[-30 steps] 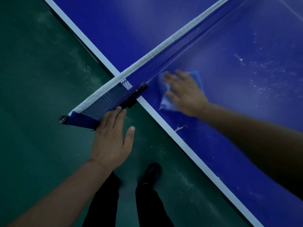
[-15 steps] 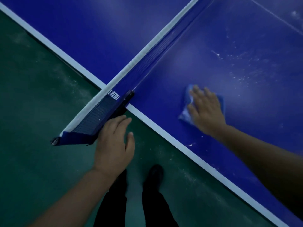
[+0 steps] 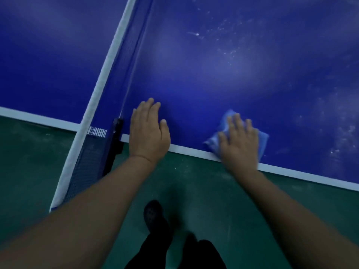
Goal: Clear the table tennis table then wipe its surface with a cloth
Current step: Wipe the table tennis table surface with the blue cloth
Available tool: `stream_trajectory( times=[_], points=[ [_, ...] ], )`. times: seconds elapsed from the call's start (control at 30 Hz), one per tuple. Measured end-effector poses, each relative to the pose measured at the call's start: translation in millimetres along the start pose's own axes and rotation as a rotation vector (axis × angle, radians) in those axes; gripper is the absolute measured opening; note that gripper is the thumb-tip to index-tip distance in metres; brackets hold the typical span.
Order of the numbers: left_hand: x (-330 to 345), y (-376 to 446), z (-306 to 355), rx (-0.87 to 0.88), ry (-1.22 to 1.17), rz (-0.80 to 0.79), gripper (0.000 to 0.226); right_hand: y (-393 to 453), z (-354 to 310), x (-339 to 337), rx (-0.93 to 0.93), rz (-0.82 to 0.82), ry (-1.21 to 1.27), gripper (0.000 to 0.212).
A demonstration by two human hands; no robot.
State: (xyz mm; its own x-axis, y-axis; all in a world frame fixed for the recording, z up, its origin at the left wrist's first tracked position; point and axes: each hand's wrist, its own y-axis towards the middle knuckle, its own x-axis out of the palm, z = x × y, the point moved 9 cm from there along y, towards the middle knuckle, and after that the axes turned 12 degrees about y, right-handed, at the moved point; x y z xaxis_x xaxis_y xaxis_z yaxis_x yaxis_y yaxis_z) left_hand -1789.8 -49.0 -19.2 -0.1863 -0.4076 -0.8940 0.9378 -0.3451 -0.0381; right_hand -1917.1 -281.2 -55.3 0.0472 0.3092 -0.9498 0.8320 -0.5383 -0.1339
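The blue table tennis table [image 3: 223, 78] fills the upper part of the head view, with a white line along its near edge. My right hand [image 3: 240, 140] lies flat with straight fingers on a light blue cloth [image 3: 263, 139], pressing it onto the table right at the near edge. My left hand [image 3: 148, 133] rests flat on the table edge beside the net post, fingers straight, holding nothing. White dust specks [image 3: 227, 49] lie on the surface beyond and to the right of the cloth.
The net [image 3: 108, 74] with its white top band runs from the upper middle down to the lower left, clamped by a dark post [image 3: 116, 140] at the table edge. Green floor [image 3: 213, 191] and my dark shoes [image 3: 153, 214] lie below.
My left hand left the net end and now rests on the table edge. My right hand slid the cloth back to the near edge. The view swung so the table edge runs nearly level.
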Motion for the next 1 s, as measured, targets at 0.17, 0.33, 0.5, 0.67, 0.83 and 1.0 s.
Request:
stream_trajectory(
  times=[0.17,0.33,0.5,0.67,0.83,1.0],
  points=[
    [20.4,29.7,-14.2,0.206,0.299,-0.068,0.07,10.6,60.1,-29.2,0.492,0.218,0.134,0.064],
    [26.3,30.6,-13.7,0.264,0.361,-0.071,0.068,5.7,-71.6,21.6,-0.134,-0.03,0.069,0.063],
    [26.0,30.5,-10.4,0.289,0.362,-0.071,0.066,31.6,106.7,-55.8,0.386,0.242,0.049,0.064],
    [28.2,30.6,-11.4,0.283,0.391,-0.09,0.065,32.1,116.5,-51.3,0.658,0.245,0.136,0.072],
    [24.6,30.4,-13.7,0.238,0.367,-0.105,0.066,31.4,-70.1,17.3,-0.258,-0.097,0.013,0.07],
    [25.3,30.7,-10.9,0.252,0.383,-0.134,0.067,75.7,88.7,-50.6,0.194,0.072,-0.015,0.072]
  ],
)
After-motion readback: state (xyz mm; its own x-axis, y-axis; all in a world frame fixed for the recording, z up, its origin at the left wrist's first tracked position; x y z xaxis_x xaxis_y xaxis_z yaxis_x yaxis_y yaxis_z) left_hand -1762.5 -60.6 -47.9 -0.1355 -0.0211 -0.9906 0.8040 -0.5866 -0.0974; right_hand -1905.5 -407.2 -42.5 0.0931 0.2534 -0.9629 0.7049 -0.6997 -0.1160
